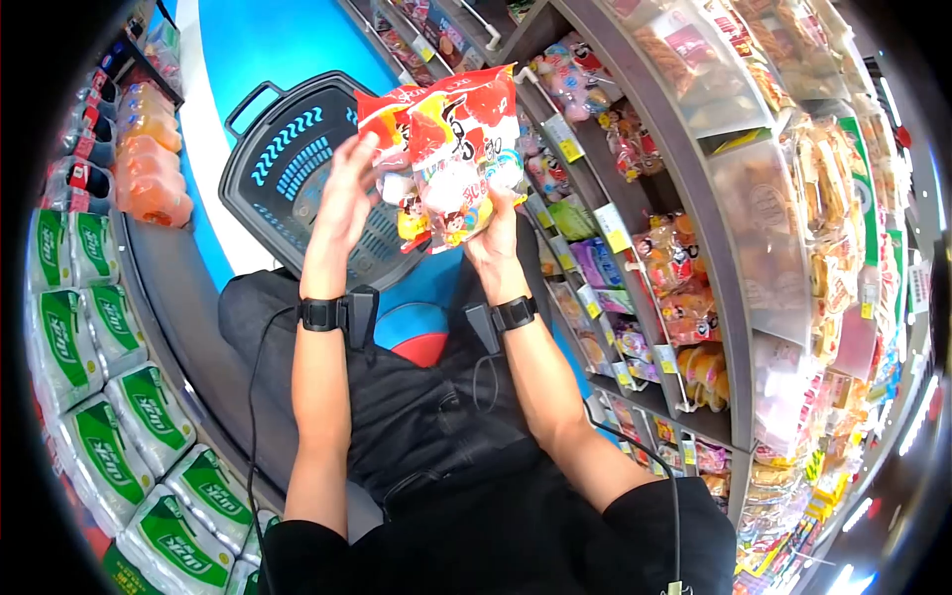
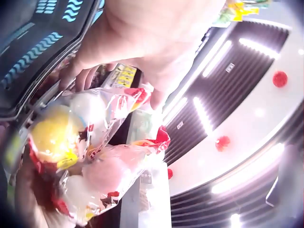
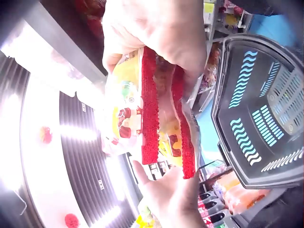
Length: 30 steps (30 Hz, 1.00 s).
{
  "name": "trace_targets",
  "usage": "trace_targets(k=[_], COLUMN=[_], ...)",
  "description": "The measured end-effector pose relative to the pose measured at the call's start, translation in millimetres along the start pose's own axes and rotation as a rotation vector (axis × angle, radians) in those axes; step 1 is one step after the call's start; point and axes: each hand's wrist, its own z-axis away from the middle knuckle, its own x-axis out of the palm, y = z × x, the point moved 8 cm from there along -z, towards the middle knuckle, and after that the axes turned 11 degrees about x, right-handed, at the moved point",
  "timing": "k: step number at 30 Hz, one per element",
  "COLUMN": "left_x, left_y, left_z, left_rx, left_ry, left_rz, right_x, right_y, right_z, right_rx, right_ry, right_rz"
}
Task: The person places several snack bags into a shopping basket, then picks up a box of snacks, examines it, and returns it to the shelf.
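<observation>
Two clear-and-red snack bags (image 1: 454, 164), pressed together, are held up above the lap. My right hand (image 1: 496, 236) grips them at their lower right corner; in the right wrist view that hand (image 3: 154, 31) curls over the bags, whose red sealed edges (image 3: 150, 109) run side by side. At the bags' left side is my left hand (image 1: 347, 193), fingers loosely extended; whether it touches them is unclear. The left wrist view has this hand (image 2: 137, 38) beside the wrapping, with round yellow, white and pink pieces (image 2: 57, 135) showing through the plastic.
A dark shopping basket (image 1: 260, 203) stands on the blue floor at the front left. Shelves of packaged snacks (image 1: 595, 263) line the right side. Green-and-white packs (image 1: 109, 451) and orange drink bottles (image 1: 149, 159) are stacked along the left.
</observation>
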Motion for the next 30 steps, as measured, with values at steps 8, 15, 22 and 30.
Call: trace_targets(k=[8, 15, 22, 30], left_x=[51, 90, 140, 233], left_y=[-49, -30, -59, -69], left_z=[6, 3, -30, -50], left_rx=[0.178, 0.368, 0.228, 0.033], left_ry=[-0.198, -0.236, -0.487, -0.903], left_rz=[0.086, 0.088, 0.014, -0.155], right_x=[3, 11, -53, -37], right_y=[-42, -75, -148, -199], right_z=[8, 34, 79, 100], right_rx=[-0.146, -0.135, -0.093, -0.151], right_ry=[0.121, 0.136, 0.372, 0.542], right_rz=[0.362, 0.515, 0.673, 0.750])
